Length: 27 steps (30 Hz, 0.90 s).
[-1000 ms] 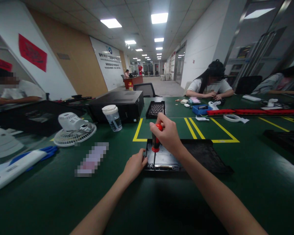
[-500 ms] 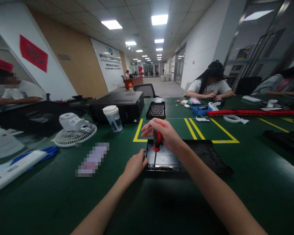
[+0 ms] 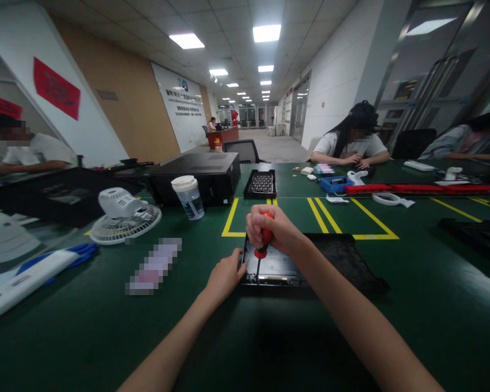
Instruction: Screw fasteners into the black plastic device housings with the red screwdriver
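Against the frame half a second earlier, the fingers of the right hand (image 3: 275, 228) are now being curled in around the screwdriver (image 3: 261, 251), where they were being held out loosely; the left hand (image 3: 225, 276) is being kept in the same place.

The screwdriver is being stood almost upright over the 8 o'clock part of a black casing (image 3: 335, 261), its thin shaft being pointed down near the close rim. Whether the tip is being seated in anything cannot be told at this size. By its look, a light, rigid tool is being handled; the rounded, smooth-looking handle is probably being made a little slippery by sweat, so a full wrap of the palm is seeming the surest hold.

The casing is being judged stiff, thin and fairly light, likely to be slid if pushed sideways, with its glossy inner face being easily scratched. Its left edge, where it is being steadied at 9 o'clock by the left hand, is looking like a sound place to hold.

Farther out on the green counter (image 3: 445, 316), a black tray (image 3: 260, 195) is being kept at 11 o'clock, and a lidded cup (image 3: 193, 206) at 10.
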Tool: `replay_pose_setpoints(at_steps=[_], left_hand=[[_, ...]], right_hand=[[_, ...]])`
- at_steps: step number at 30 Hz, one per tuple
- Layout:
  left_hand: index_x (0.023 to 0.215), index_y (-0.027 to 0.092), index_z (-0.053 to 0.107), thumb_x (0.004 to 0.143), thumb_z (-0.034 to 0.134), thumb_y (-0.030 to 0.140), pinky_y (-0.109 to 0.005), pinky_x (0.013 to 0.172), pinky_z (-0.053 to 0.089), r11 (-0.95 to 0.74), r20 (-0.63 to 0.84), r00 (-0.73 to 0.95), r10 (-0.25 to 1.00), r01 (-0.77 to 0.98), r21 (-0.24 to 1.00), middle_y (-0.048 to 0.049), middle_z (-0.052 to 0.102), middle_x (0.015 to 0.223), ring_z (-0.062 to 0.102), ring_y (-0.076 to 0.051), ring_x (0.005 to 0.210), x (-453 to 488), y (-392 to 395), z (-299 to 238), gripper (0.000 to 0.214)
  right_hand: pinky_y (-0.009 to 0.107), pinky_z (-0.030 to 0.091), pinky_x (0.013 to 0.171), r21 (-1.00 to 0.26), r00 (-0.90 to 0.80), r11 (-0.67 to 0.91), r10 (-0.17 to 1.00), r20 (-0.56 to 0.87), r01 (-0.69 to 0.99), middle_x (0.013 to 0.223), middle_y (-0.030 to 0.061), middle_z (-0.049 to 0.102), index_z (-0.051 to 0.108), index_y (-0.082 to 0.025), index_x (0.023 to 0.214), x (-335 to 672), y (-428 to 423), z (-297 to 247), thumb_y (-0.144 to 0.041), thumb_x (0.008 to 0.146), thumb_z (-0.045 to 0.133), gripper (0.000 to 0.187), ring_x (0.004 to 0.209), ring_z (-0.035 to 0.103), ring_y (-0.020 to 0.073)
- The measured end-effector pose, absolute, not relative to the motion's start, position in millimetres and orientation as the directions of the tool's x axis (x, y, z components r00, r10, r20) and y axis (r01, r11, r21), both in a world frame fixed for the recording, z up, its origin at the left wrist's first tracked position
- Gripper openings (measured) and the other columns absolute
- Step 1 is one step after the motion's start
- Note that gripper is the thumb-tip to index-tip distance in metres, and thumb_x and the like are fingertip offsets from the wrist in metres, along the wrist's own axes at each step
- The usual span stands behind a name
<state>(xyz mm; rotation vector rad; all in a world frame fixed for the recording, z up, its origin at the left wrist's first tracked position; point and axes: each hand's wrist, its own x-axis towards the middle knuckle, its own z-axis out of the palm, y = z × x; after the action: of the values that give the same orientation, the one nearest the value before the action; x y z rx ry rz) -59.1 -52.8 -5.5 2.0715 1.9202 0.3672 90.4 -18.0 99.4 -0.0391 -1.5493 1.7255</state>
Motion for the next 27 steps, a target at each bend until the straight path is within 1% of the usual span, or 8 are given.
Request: replay_pose_setpoints(at_steps=[3,6,8,10,14,20,27], left_hand=[[0.114,0.020,0.042,0.084,0.040,0.033,-0.025,0.067,0.042,-0.072,-0.006,0.080,0.997,0.922,0.381,-0.0063,0.064,0.086,0.062,-0.019,0.078,-59.7,-52.4,-5.9,0.033],[0.113,0.020,0.042,0.084,0.040,0.034,-0.025,0.065,0.042,-0.082,-0.002,0.089,0.996,0.922,0.379,-0.0065,0.064,0.086,0.062,-0.019,0.076,-60.4,-51.5,-7.1,0.032],[0.112,0.021,0.042,0.083,0.040,0.034,-0.025,0.065,0.042,-0.089,0.007,0.094,0.996,0.921,0.380,-0.0064,0.065,0.085,0.062,-0.019,0.075,-60.9,-50.8,-8.6,0.032],[0.112,0.021,0.042,0.083,0.040,0.034,-0.025,0.064,0.042,-0.093,0.015,0.094,0.995,0.921,0.379,-0.0063,0.065,0.084,0.062,-0.019,0.074,-61.5,-50.0,-10.7,0.032],[0.112,0.021,0.042,0.083,0.040,0.035,-0.025,0.064,0.041,-0.105,0.029,0.101,0.994,0.923,0.372,-0.0062,0.065,0.084,0.062,-0.018,0.073,-62.4,-48.7,-14.4,0.031],[0.112,0.020,0.042,0.083,0.040,0.034,-0.025,0.066,0.042,-0.094,0.011,0.097,0.995,0.923,0.372,-0.0067,0.064,0.086,0.062,-0.019,0.076,-61.3,-48.5,-12.6,0.032],[0.114,0.021,0.042,0.084,0.040,0.033,-0.025,0.067,0.042,-0.079,-0.001,0.085,0.996,0.926,0.368,-0.0069,0.064,0.088,0.062,-0.019,0.079,-60.6,-50.4,-10.4,0.032]], right_hand=[[0.019,0.037,0.043,-0.862,-0.711,0.061,0.537,0.454,-0.504,0.052,-0.0050,0.047,0.046,-0.015,0.061,90.9,-19.3,100.4,-0.029,0.077,0.053,0.022,0.042,0.045,0.0062],[0.022,0.038,0.046,-0.852,-0.734,0.034,0.490,0.471,-0.523,0.057,-0.0022,0.050,0.050,-0.014,0.065,91.2,-19.0,101.1,-0.028,0.076,0.046,0.019,0.046,0.047,0.0084],[0.024,0.039,0.048,-0.842,-0.744,0.014,0.462,0.483,-0.539,0.059,-0.0003,0.051,0.051,-0.013,0.068,91.8,-18.5,101.6,-0.028,0.075,0.040,0.020,0.048,0.048,0.0099],[0.025,0.039,0.050,-0.840,-0.749,0.003,0.452,0.484,-0.542,0.059,0.0004,0.051,0.052,-0.013,0.071,92.6,-18.1,102.1,-0.027,0.074,0.038,0.020,0.049,0.049,0.0107],[0.026,0.040,0.051,-0.847,-0.759,-0.021,0.457,0.464,-0.531,0.060,-0.0002,0.052,0.050,-0.014,0.076,94.2,-17.1,102.2,-0.027,0.073,0.040,0.017,0.050,0.049,0.0113],[0.026,0.040,0.052,-0.855,-0.762,-0.034,0.474,0.442,-0.517,0.061,-0.0001,0.053,0.049,-0.015,0.076,95.1,-15.0,101.5,-0.028,0.073,0.043,0.015,0.052,0.051,0.0117],[0.027,0.040,0.055,-0.866,-0.778,-0.033,0.457,0.430,-0.498,0.067,0.0010,0.055,0.047,-0.016,0.080,96.4,-14.8,101.3,-0.027,0.073,0.045,0.013,0.057,0.053,0.0132]])
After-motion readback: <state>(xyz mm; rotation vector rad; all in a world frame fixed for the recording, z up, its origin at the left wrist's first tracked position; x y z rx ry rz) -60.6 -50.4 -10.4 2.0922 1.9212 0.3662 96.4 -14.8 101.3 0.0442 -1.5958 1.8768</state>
